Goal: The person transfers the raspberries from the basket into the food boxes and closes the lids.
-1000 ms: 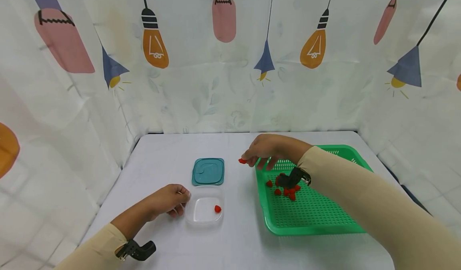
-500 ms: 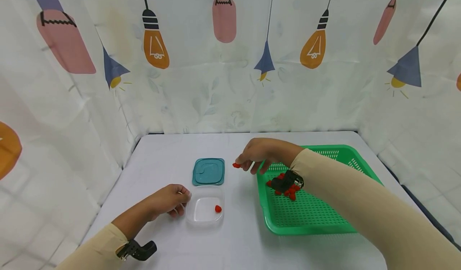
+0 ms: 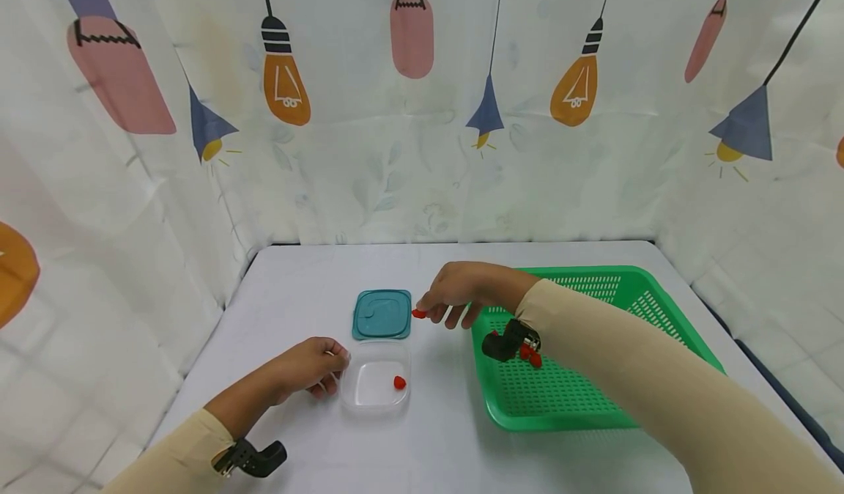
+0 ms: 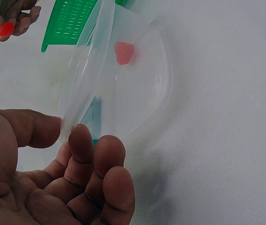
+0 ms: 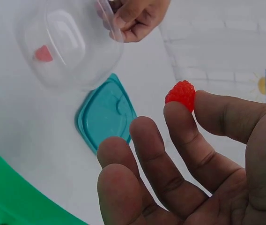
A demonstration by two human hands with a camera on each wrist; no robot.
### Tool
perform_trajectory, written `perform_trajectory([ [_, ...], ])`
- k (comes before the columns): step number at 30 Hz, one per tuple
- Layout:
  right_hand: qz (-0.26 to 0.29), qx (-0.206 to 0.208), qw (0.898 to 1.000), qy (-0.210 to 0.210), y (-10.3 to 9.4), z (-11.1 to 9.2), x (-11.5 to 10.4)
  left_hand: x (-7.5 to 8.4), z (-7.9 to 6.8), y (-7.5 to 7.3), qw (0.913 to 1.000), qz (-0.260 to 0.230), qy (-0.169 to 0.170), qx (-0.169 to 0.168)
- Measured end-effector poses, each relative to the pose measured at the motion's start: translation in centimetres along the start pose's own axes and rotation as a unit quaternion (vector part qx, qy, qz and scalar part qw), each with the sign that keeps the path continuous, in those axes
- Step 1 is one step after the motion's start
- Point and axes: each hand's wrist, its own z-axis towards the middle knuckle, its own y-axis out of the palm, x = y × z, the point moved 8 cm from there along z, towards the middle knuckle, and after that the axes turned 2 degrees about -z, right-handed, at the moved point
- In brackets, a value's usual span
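Observation:
Between the thumb and index finger of my right hand (image 3: 453, 291) is a red raspberry (image 5: 181, 95), held in the air just right of the teal lid (image 3: 382, 314). My left hand (image 3: 315, 366) pinches the rim of a clear plastic container (image 3: 373, 395) at its left side, thumb and index finger on the edge, as the left wrist view shows. One raspberry (image 3: 399, 382) lies inside the container, near its right wall. Under my right forearm stands a green basket (image 3: 501, 422) with several raspberries (image 3: 531, 356), partly hidden by the wrist camera.
The teal lid lies flat on the white tablecloth (image 3: 297, 289), directly behind the container. A patterned curtain (image 3: 422, 179) encloses the table at the back and sides. The basket takes up the right part of the table.
My right hand has moved left and slightly nearer, carrying the raspberry from the basket's left edge to beside the lid. The left hand and the container have stayed put.

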Motion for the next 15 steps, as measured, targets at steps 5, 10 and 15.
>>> perform_trajectory([
  [5,-0.007,-0.004,1.000,-0.009,0.6,0.1,-0.7,0.1,0.0,0.0,1.0000,-0.001,0.000,-0.002],
  [10,-0.004,-0.008,1.000,-0.017,1.3,0.3,-1.2,0.1,-0.1,0.0,1.0000,-0.003,-0.001,-0.004],
  [15,-0.007,-0.009,1.000,-0.018,1.8,0.5,-1.5,0.0,0.0,0.0,1.0000,-0.004,-0.002,-0.006],
])
